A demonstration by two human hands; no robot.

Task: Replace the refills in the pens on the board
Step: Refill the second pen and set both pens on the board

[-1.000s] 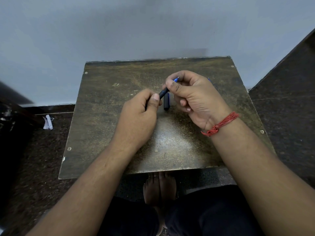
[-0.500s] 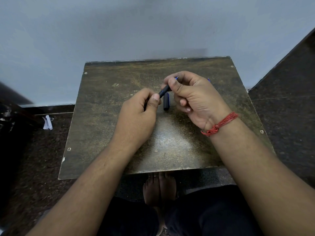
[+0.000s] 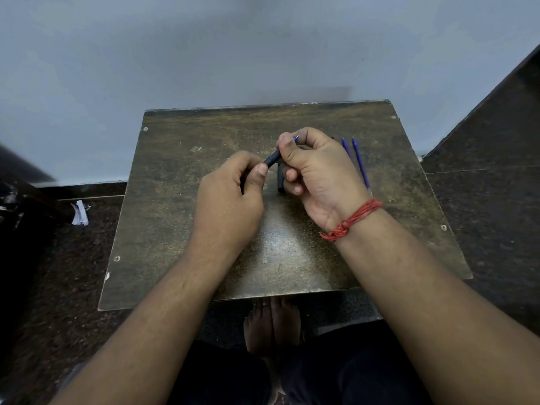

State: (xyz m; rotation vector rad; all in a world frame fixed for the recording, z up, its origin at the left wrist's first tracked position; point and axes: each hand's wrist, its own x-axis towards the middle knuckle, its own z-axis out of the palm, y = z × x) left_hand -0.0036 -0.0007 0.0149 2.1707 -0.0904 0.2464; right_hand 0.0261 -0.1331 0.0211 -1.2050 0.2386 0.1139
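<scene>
worn brown board [image 3: 181,217] on dark floor, grey wall behind. dark pen [image 3: 272,159] held above board centre: left hand [image 3: 230,197] pinches lower end, right hand [image 3: 318,173] curled round tip end. two blue refills [image 3: 358,162] lie just right.

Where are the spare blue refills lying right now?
In the head view, the two blue refills lie side by side on the board's far right part, just beyond the right hand.

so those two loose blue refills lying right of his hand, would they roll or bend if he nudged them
The two blue refills are thin, round and lie flat on the smooth board, so a sideways nudge would probably roll them. Being so slender, they are likely light and may flex a little under pinching.
</scene>
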